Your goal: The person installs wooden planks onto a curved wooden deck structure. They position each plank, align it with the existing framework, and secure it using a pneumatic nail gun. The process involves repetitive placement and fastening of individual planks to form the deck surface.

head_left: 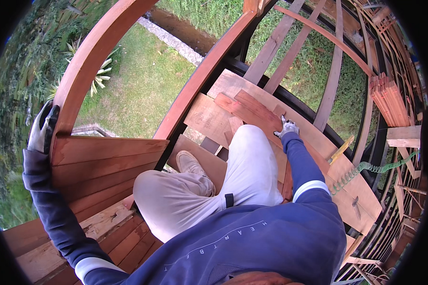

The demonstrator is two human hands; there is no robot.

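My left hand (43, 128), in a white and black glove, grips the outer edge of a curved reddish wooden beam (88, 57) at the left. My right hand (286, 126), also gloved, rests fingers down on a reddish wooden plank (252, 110) lying on loose boards ahead of my knee. My legs in light trousers crouch between the hands, one beige shoe (191, 164) standing on a board.
A wall of horizontal wooden planks (104, 166) stands below the curved beam. A green coiled hose (371, 168) runs across the boards at right. A stack of short planks (390, 99) sits at far right. Grass and a ditch lie far below the open frame.
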